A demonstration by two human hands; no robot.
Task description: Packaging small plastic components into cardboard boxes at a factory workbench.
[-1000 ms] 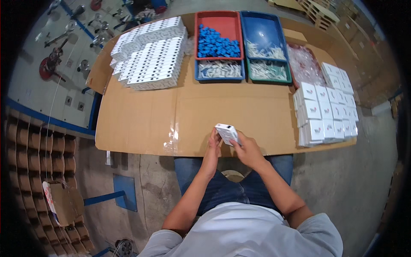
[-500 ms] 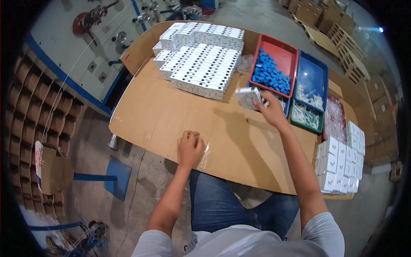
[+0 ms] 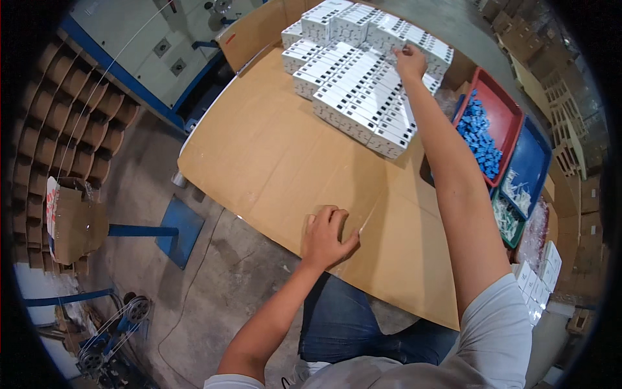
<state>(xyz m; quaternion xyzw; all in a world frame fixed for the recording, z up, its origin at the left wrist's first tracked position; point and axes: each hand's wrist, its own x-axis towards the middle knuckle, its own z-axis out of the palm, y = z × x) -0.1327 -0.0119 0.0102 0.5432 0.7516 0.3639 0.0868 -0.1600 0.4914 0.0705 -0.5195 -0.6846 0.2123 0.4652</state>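
My left hand (image 3: 326, 238) hovers over or rests on the near edge of the cardboard-covered table (image 3: 272, 162). Its fingers are spread and nothing is in them. Far ahead, my right hand (image 3: 412, 63) reaches across the stack of small white boxes (image 3: 353, 87). Its fingers are bent together against the raised back rows of that stack. Whether a box is pinched in them cannot be made out. The boxes stand in tight rows with dark square marks on their upper faces.
Right of the stack are a red tray (image 3: 512, 117) with blue pieces (image 3: 479, 139), a blue tray (image 3: 532, 159) and a green tray (image 3: 508, 220) with white pieces. More white boxes (image 3: 534, 285) stand at the right edge. A blue-grey machine (image 3: 136, 58) is at the left.
My right hand has carried a small white box from beside the trays to the back of the stack. My left hand has opened from a loose curl. The view has shifted left.
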